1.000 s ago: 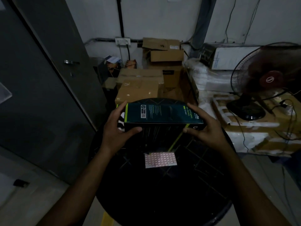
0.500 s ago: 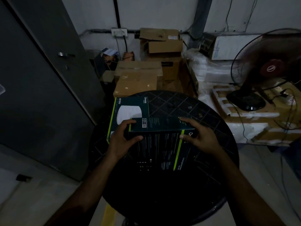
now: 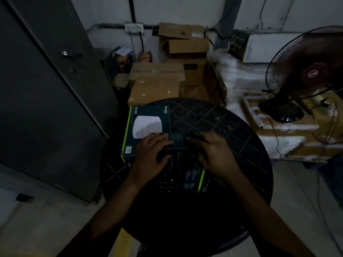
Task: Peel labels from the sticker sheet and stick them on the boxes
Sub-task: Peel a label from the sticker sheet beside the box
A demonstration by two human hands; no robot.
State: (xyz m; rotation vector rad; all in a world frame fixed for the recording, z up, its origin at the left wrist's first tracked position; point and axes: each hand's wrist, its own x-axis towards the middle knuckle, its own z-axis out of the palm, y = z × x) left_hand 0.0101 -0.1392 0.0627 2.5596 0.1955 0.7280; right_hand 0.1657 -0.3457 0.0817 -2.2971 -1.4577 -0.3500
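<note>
A dark teal box [image 3: 185, 175] with a lime stripe stands tilted on the round black table [image 3: 246, 145], its printed large face toward me. My left hand [image 3: 150, 158] and my right hand [image 3: 213, 154] grip its upper edge close together, fingers laid over the narrow top side and thumbs on the near face. A second, matching box [image 3: 146, 123] showing a white device lies flat at the table's left, partly behind the held one. The sticker sheet is hidden from view.
Brown cardboard cartons [image 3: 156, 84] are stacked behind the table against the wall. A standing fan [image 3: 308, 75] sits on packing foam at the right. A grey metal door [image 3: 46, 101] closes off the left side. The room is dim.
The box came down from mid-air onto the table and now covers the sticker sheet. Both hands slid inward along its upper edge toward each other. The second box came into view.
</note>
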